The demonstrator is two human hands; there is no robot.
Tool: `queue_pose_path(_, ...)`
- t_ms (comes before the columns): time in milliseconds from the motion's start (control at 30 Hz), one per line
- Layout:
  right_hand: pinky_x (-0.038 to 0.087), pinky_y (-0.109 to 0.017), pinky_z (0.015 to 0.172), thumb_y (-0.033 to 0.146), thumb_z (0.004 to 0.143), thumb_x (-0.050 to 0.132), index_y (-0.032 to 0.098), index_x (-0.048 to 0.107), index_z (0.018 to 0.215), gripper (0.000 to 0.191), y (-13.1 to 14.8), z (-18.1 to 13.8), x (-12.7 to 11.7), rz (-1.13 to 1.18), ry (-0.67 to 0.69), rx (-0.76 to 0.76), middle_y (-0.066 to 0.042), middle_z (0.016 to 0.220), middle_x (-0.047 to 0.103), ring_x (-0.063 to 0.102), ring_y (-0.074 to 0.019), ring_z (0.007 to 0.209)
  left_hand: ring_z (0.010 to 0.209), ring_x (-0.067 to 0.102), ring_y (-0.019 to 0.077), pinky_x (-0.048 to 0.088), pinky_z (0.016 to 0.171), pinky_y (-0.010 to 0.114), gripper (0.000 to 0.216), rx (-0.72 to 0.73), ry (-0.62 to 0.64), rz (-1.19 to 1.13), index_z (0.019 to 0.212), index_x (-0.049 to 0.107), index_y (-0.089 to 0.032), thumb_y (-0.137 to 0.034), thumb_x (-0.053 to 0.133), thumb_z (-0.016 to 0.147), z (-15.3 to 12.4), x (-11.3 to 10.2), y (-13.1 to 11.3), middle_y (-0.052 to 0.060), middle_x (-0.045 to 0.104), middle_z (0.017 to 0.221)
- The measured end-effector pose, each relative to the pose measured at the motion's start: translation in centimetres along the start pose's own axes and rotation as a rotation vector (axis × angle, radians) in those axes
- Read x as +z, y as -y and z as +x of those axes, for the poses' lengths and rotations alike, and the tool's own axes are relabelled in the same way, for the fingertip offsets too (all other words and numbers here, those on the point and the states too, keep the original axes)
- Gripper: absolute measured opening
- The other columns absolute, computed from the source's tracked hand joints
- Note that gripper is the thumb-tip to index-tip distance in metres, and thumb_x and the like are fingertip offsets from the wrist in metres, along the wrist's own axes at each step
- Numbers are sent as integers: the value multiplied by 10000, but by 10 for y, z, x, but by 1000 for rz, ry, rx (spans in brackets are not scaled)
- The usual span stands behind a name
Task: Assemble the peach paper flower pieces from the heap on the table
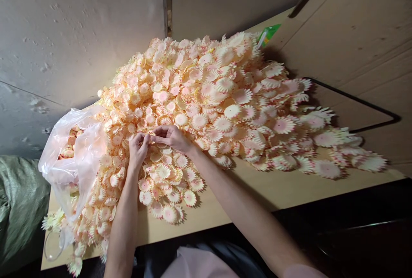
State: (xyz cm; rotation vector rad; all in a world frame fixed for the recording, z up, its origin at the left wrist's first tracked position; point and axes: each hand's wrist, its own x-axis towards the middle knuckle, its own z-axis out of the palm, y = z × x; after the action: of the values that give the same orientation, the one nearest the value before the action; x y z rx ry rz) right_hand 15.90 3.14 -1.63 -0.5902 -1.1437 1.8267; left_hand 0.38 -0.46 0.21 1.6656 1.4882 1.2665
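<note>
A big heap of pale, pink-tinged artificial flower pieces with jagged petal edges covers much of the wooden table. Over its near left part, my left hand has its fingers curled in, thumb and fingertips pressed together. My right hand reaches in from the right with thumb and index finger pinched close to the left fingertips. Whatever sits between the fingers of either hand is too small to make out. Loose flower pieces lie just below both hands, between the forearms.
At the left a translucent plastic bag holds small reddish-tan pieces. A clear ring rests near the table's left corner. Cardboard stands at the right, a green packet behind the heap, a green sack far left.
</note>
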Motion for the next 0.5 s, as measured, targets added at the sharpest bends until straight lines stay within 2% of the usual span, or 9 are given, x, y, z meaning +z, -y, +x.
queue_pose_path(200,499,-200,602,325,642,807,154,685,872,311,3,-1,1,-8,20,12,-13,826,662,597,-96,687,529,417,85,339,531,212,382,-18,2,-8,656,522,-154,-484,549,846,0,0,0,-25,474,576)
queue_pose_path(367,468,-191,541,345,650,798,160,687,866,305,2,0,1,-24,5,-4,-8,775,651,567,-88,628,520,428,86,337,526,215,375,-20,-3,-12,652,515,-158,-476,556,847,0,1,-1,-28,476,557)
queue_pose_path(500,494,-212,591,359,674,777,167,697,866,283,0,0,1,-61,7,-28,-11,777,654,583,-103,672,498,425,84,331,511,217,390,-21,4,-30,645,500,-164,-492,546,851,-1,2,-1,-32,472,537)
